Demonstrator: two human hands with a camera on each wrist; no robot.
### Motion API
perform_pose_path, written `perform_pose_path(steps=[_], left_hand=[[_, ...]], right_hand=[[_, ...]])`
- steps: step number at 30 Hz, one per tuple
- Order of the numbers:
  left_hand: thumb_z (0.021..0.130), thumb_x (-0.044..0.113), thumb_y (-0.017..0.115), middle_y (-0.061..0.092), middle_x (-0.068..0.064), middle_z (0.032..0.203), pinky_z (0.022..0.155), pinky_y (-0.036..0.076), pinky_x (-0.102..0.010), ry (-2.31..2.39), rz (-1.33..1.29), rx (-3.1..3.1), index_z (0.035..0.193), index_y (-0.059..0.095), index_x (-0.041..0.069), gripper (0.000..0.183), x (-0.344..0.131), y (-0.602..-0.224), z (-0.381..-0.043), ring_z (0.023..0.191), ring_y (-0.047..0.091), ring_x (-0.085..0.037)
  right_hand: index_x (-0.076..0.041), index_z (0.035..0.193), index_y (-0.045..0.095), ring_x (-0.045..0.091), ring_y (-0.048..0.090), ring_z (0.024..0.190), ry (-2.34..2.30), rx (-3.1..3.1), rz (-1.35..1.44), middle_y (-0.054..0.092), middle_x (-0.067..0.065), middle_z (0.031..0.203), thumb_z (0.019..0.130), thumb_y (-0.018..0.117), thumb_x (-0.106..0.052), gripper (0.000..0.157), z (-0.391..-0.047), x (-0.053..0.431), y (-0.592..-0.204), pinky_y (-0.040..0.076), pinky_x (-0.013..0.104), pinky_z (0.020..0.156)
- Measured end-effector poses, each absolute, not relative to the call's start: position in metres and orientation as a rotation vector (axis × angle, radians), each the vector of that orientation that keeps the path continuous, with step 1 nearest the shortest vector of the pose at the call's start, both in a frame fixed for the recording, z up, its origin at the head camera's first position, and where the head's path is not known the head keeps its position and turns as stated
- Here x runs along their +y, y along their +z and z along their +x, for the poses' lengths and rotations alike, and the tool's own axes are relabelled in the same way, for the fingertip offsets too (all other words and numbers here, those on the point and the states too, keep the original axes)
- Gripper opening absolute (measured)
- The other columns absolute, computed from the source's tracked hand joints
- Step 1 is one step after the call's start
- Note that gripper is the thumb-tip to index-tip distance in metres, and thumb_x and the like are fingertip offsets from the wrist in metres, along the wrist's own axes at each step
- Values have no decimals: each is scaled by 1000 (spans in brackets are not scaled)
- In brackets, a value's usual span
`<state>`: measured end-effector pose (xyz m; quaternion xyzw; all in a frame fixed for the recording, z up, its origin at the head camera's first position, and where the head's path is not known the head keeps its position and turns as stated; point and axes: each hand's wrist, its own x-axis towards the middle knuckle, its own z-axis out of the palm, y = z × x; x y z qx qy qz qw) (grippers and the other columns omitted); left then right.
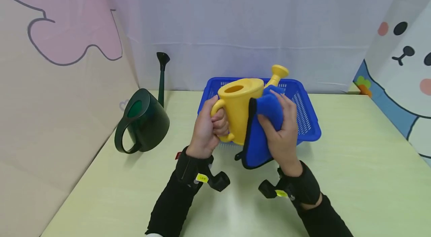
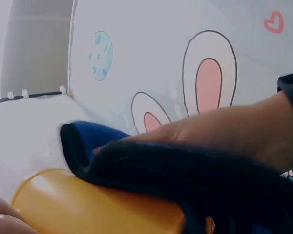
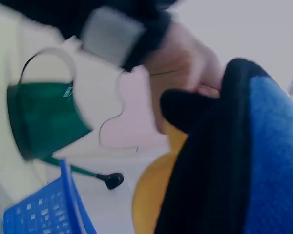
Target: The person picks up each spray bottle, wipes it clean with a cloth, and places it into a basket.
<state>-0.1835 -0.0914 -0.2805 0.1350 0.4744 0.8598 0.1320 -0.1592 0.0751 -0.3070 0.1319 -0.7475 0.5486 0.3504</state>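
Note:
In the head view a yellow watering can (image 1: 240, 117) is held up in front of the basket, its spout and rose pointing to the back right. My left hand (image 1: 210, 128) grips its handle, fingers curled round it. A blue cloth with black edging (image 1: 260, 143) lies against the can's right side. My right hand (image 1: 283, 132) holds that cloth, thumb in front and fingers over its top. The left wrist view shows the cloth (image 2: 102, 141) folded over the yellow body (image 2: 97, 204). Part of the can is hidden behind the cloth.
A blue plastic basket (image 1: 308, 117) stands behind the hands near the back wall sheet. To the left is a dark green watering can (image 1: 151, 126) with a long upright spout. Printed cloth walls (image 1: 77, 35) border the pale table (image 1: 353, 177).

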Motion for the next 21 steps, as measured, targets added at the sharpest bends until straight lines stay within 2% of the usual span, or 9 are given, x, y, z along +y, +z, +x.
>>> perform_pose_path(steps=[4, 6, 9, 12, 18, 21], left_hand=[[98, 34, 28, 33, 14, 39, 39, 19, -19, 2484, 374, 1373, 49, 30, 21, 51, -90, -280, -183, 33, 28, -4], [98, 34, 28, 33, 14, 39, 39, 18, -19, 2478, 376, 1378, 49, 30, 21, 51, -89, -280, -183, 33, 27, -4], [97, 34, 29, 32, 14, 39, 39, 17, -19, 2481, 389, 1379, 48, 30, 21, 51, -88, -281, -183, 32, 26, -4], [98, 34, 30, 32, 14, 42, 38, 18, -18, 2489, 389, 1384, 54, 33, 20, 46, -84, -283, -183, 33, 26, -2], [97, 34, 32, 34, 12, 48, 39, 21, -15, 2488, 346, 1406, 78, 42, 16, 28, -78, -287, -181, 35, 28, -1], [97, 34, 32, 33, 12, 48, 39, 21, -15, 2490, 352, 1405, 76, 41, 16, 29, -78, -287, -181, 36, 28, -1]], right_hand=[[-8, 133, 43, 13, 44, 113, 1613, -1960, 248, 44, 6, 130, 91, 54, -15, 45, -159, 83, -302, 39, 47, 98], [-7, 132, 44, 14, 44, 115, 1538, -1956, 260, 43, 9, 131, 90, 57, -19, 46, -158, 80, -304, 39, 49, 98], [-6, 129, 48, 23, 42, 120, 1344, -1893, 318, 40, 18, 131, 86, 62, -35, 54, -156, 71, -308, 37, 54, 97], [-6, 124, 51, 32, 39, 122, 1102, -1839, 354, 38, 21, 130, 82, 61, -49, 61, -154, 60, -313, 34, 54, 99], [-7, 116, 54, 39, 40, 112, 669, -1764, 366, 42, 20, 125, 85, 57, -46, 50, -150, 46, -320, 32, 54, 95], [-7, 115, 55, 38, 40, 113, 694, -1762, 378, 42, 20, 124, 85, 58, -47, 50, -149, 48, -317, 33, 53, 96]])
